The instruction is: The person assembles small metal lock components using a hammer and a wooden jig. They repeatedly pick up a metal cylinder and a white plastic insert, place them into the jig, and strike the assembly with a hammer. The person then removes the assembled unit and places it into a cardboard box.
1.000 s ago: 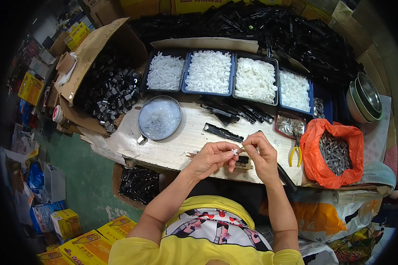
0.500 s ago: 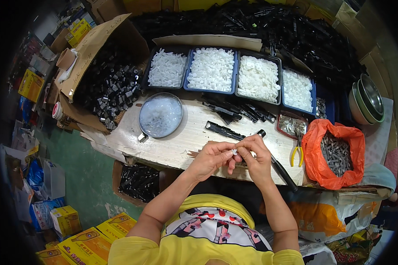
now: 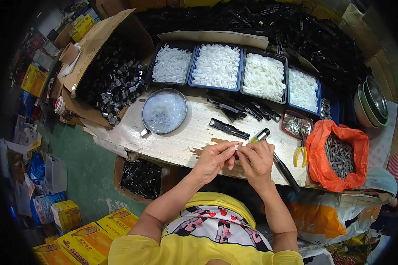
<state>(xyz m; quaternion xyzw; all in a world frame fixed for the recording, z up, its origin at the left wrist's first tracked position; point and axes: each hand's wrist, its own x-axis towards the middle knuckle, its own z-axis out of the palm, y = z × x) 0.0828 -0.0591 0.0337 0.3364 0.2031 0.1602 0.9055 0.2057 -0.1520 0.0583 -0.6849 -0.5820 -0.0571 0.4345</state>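
Note:
Both my hands meet over the near edge of the white worktable. Between their fingertips is a small white plastic piece (image 3: 236,147), partly covered by the fingers. My left hand (image 3: 211,162) pinches it from the left, and my right hand (image 3: 257,162) has thumb and fingers closed at its right side. Just beyond my fingers lies a long black slotted plastic part (image 3: 229,128). A hammer-like tool with a black handle (image 3: 287,175) slants past my right hand, its middle hidden behind that hand.
Trays of white plastic parts (image 3: 216,66) line the back. A round dish (image 3: 163,111) stands left of centre, beside a carton of black pieces (image 3: 115,95). To the right are yellow-handled pliers (image 3: 300,157) and an orange bag (image 3: 316,154) of grey parts. Black parts (image 3: 245,109) lie mid-table.
The whole view has shifted slightly. My right hand has turned and its fingers lie flatter, uncovering a yellowish part near the tool's head. The white piece stays between my fingertips.

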